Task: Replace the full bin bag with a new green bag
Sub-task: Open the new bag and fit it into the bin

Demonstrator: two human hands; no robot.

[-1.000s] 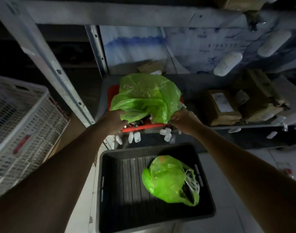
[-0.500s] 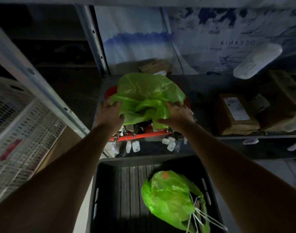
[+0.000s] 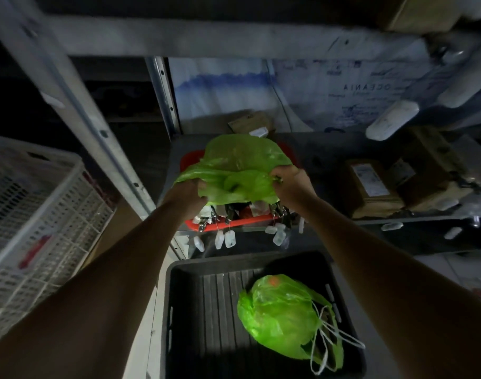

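While the full tied bag (image 3: 281, 314) is lying in the black tray (image 3: 206, 318), the left hand (image 3: 188, 193) and right hand (image 3: 290, 184) are gripping, fingers closed, the new green bag (image 3: 239, 162) over the red bin (image 3: 231, 222).

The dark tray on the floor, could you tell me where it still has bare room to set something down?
The dark tray is bare across its ribbed left half, between its left wall and the tied full bag. The right side is taken by that bag and its drawstrings. Above, the red bin is crowded: both the left hand and right hand grip the new green bag over it.
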